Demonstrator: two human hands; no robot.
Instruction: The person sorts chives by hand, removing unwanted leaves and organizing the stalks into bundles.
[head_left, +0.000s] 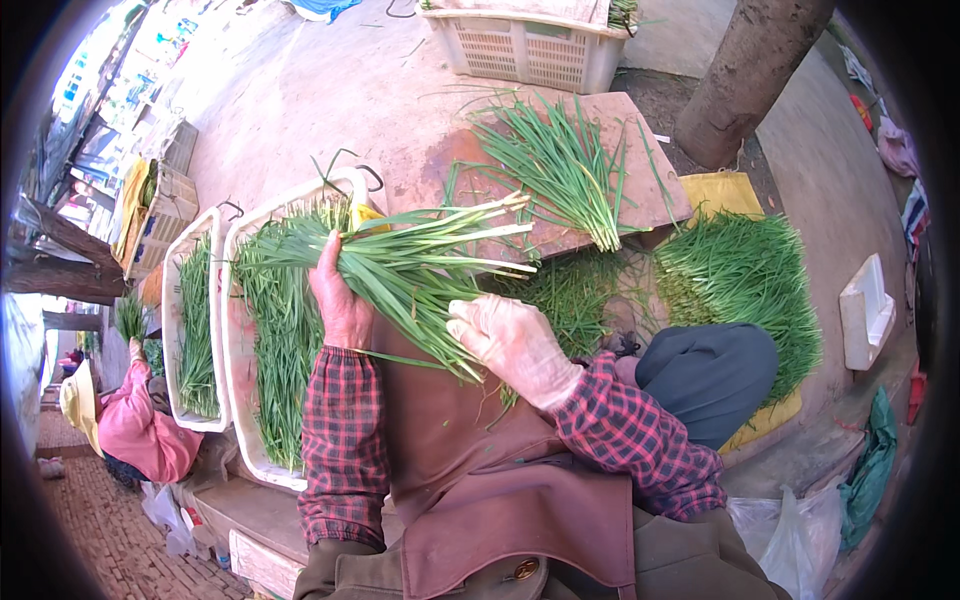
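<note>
My bare left hand [342,305] is wrapped round a bunch of garlic chives [415,262], thumb on top. Their pale cut ends point right, and the green blades spread left and droop toward my right hand. A thin pale glove covers my right hand [520,348], whose curled fingers close on the drooping blades at the bunch's lower side. Beyond my hands, a loose pile of chives [565,165] lies on a reddish-brown board [645,185]. Left of my left hand, a long white crate [236,330] holds more chives laid lengthwise.
Another narrow white crate [222,350] of chives stands farther left, near a person in pink [155,430] holding a bunch. Right of my knee, a dense heap of chives [745,290] rests on yellow sacking [725,192]. A tree trunk [745,85] and a plastic crate [525,50] stand beyond the board.
</note>
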